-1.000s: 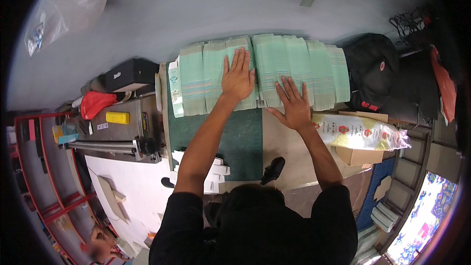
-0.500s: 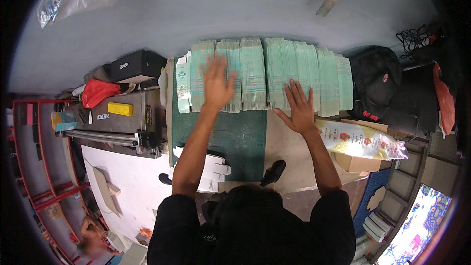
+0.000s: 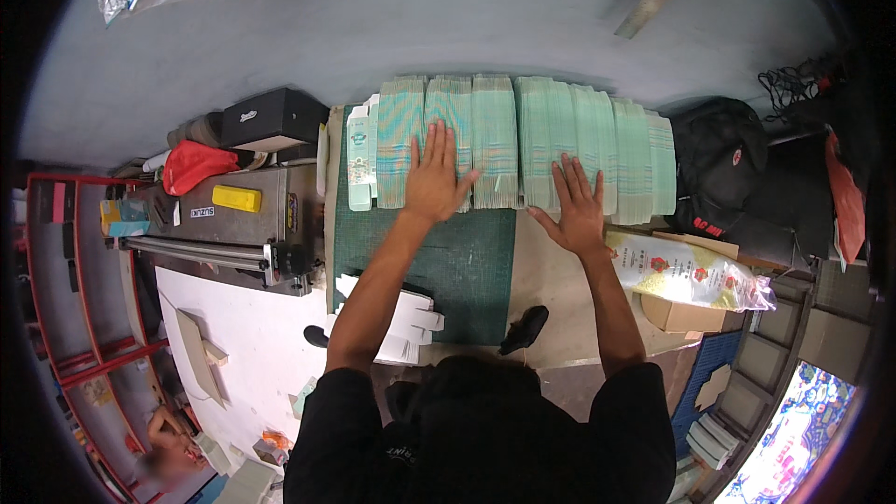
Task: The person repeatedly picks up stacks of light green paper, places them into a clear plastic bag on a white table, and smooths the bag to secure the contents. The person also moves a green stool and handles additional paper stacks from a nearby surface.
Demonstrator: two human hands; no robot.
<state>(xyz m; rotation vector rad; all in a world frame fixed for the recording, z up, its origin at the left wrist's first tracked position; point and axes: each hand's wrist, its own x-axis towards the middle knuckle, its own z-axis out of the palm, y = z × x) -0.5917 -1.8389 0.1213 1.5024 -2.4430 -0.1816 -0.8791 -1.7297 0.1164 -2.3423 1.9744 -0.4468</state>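
A long row of flat folded cartons (image 3: 495, 145), pale green and packed on edge in several bundles, runs along the back of the table. My left hand (image 3: 434, 179) lies flat on the front of the left bundles, fingers stretched upward and thumb out. Against the bundles right of the middle rests my right hand (image 3: 577, 210), its fingers spread. Neither hand grips anything. At the row's left end a printed carton (image 3: 359, 157) shows its face and white flaps. Under my left forearm, white carton blanks (image 3: 406, 325) lie on the green cutting mat (image 3: 448, 266).
A black backpack (image 3: 719, 163) stands at the row's right end, with a printed plastic sack (image 3: 686, 271) in front of it. To the left are a metal-railed cutter (image 3: 210, 257), a yellow case (image 3: 236, 198) and a black box (image 3: 269, 121). Another person (image 3: 168, 448) is at the lower left.
My left hand has shifted right and slightly down along the bundles, and has settled from a blur. The right hand stays at about the same place on the cartons. The view has shifted slightly.
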